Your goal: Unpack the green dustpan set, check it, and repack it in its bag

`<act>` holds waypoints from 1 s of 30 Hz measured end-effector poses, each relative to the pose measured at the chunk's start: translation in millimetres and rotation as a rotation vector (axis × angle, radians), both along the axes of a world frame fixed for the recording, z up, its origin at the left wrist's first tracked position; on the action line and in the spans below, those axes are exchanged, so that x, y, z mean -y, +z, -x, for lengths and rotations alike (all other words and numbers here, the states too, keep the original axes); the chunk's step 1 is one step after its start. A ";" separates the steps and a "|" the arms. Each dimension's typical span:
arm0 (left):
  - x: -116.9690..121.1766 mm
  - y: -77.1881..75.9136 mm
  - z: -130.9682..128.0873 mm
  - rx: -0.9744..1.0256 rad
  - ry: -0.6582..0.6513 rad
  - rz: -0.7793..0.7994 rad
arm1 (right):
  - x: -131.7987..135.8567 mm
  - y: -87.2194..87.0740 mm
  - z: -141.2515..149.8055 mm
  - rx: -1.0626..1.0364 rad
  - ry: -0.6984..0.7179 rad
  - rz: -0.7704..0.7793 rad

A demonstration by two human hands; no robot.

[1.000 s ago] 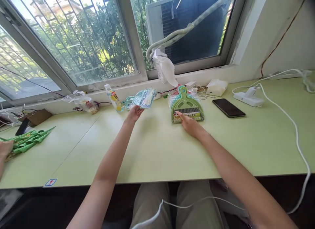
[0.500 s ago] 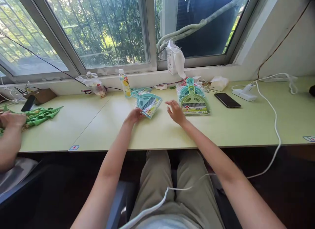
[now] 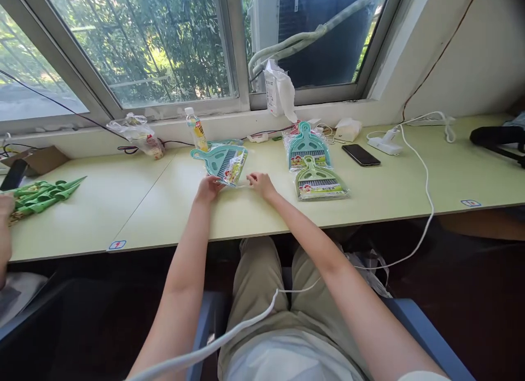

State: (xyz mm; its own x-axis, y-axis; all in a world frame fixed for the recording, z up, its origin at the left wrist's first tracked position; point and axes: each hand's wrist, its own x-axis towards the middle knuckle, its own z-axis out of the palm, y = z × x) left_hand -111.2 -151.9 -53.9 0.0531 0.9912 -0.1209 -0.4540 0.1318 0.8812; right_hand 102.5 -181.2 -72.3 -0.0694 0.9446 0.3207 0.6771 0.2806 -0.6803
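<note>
My left hand [image 3: 210, 188] grips the lower edge of a teal dustpan-and-brush set [image 3: 223, 161] in clear plastic packaging, tilted on the table. Close to its lower right corner, my right hand [image 3: 261, 185] has its fingers pinched, seemingly on the clear wrapper's edge. A second packet, also teal, is partly hidden behind the held one. To the right lies a green dustpan-and-brush set [image 3: 320, 181], in front of a stack of wrapped teal sets [image 3: 307, 147].
A bottle [image 3: 197, 130] and a plastic bag [image 3: 139, 136] stand by the window. Rightward are a phone [image 3: 361, 154], a white power strip [image 3: 385, 145] and its cable. A co-worker's hand [image 3: 5, 206] is beside green leaf-like pieces [image 3: 49, 195] at far left.
My right hand has moved left, to the held teal set's corner. At the right, the green set has shifted toward the table's front edge, off the stack. The camera view has turned slightly.
</note>
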 end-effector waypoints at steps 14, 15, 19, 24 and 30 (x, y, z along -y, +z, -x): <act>7.0 -4.4 -5.1 -0.149 -0.246 -0.130 | -20.5 -13.6 -2.3 -1.123 0.095 0.225; 6.3 -5.4 -5.8 -0.180 -0.264 -0.136 | -19.5 -12.9 -2.5 -1.143 0.083 0.245; -4.2 -10.7 -4.8 -0.264 -0.204 -0.126 | -15.4 -7.4 -5.1 -1.143 0.045 0.271; -20.8 -12.4 16.8 -0.008 0.231 -0.077 | -10.4 -1.9 -8.3 -1.073 0.103 0.250; -21.8 -9.4 42.6 -0.047 0.610 0.037 | -7.4 -1.4 -14.1 -1.085 0.050 0.224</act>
State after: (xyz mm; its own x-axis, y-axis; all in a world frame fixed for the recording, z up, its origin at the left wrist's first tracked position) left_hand -153.8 -130.2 -63.3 -0.5293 0.8361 -0.1439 -0.4174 -0.1090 0.9022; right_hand 116.6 -173.9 -73.7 0.1049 0.9929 0.0569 -0.3177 0.0877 -0.9441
